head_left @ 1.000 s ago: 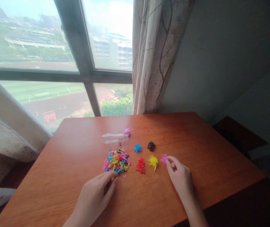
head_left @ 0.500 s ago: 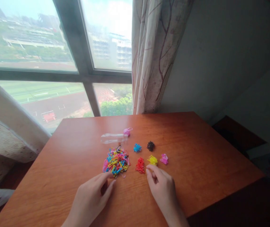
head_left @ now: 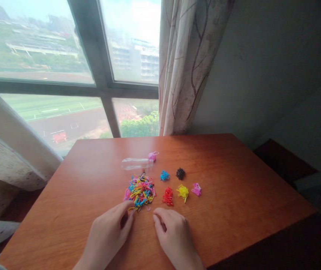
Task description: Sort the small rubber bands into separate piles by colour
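And here is the mixed pile (head_left: pixel 141 190) of little colourful bands, pink, blue, yellow, red and black all tangled together, a little left of centre on the table (head_left: pixel 242 210), straight ahead of the left hand (head_left: pixel 105 230) and to the far left of the right hand (head_left: pixel 175 229). The left hand is right up at the pile's near edge, fingers curled, thumb and index tip only a small gap apart; whether they pinch a band, I cannot tell. The right hand sits just across from it, near the pile's near-right side, fingers bent, thumb and index tip close together, and any band between them is too small to make out. One pale pink loop (head_left: pixel 148 208) lies at the pile's near edge, in the space between the hands! Right of the pile come the single-colour clusters: the red cluster (head_left: pixel 167 197) nearest, then the yellow cluster (head_left: pixel 183 192), then the small pink cluster (head_left: pixel 197 189) farthest right, with the blue cluster (head_left: pixel 164 175) and the black cluster (head_left: pixel 180 173) on the far side. Beyond the pile, a clear container (head_left: pixel 136 164) lies on its side, a pink cap (head_left: pixel 152 157) at its right end, and past the table's far edge stands the window (head_left: pixel 132 63).
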`<state>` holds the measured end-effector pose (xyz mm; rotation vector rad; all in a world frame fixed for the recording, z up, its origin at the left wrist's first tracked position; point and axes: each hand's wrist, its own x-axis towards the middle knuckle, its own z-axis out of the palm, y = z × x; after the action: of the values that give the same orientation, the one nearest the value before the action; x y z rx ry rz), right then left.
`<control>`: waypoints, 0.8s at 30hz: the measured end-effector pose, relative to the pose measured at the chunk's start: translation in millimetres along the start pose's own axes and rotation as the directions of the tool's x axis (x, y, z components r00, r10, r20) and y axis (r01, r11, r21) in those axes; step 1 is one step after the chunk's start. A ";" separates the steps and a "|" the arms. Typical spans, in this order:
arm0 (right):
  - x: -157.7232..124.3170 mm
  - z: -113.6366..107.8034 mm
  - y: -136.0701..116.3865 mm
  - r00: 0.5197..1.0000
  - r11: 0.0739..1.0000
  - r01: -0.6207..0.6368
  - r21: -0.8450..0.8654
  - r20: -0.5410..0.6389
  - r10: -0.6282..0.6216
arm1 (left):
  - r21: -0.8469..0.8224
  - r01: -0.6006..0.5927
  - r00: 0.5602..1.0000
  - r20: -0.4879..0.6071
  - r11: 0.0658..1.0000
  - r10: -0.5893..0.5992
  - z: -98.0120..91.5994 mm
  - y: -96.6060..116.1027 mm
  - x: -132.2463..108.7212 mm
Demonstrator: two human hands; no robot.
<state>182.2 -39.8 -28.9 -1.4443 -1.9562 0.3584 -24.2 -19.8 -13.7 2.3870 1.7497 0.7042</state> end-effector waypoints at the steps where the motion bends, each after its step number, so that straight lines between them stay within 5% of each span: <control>1: -0.2 0.1 -0.4 1.000 1.000 0.000 -0.005 0.009 0.000 | 0.007 -0.002 1.000 -0.006 1.000 0.002 0.6 0.5 0.6; 12: -0.3 -0.3 1.5 0.999 1.000 0.028 -0.015 0.022 -0.027 | 0.071 -0.056 0.997 0.047 0.996 0.053 8.0 14.5 15.9; 24: 0.6 -4.0 -2.6 0.999 0.999 0.026 -0.026 0.035 -0.025 | -0.054 0.001 0.999 0.033 0.999 0.000 -2.5 10.5 12.5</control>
<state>182.8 -40.7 -24.2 -1.4366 -2.0120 0.3495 -13.1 -12.2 -4.0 2.3494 1.6965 0.6984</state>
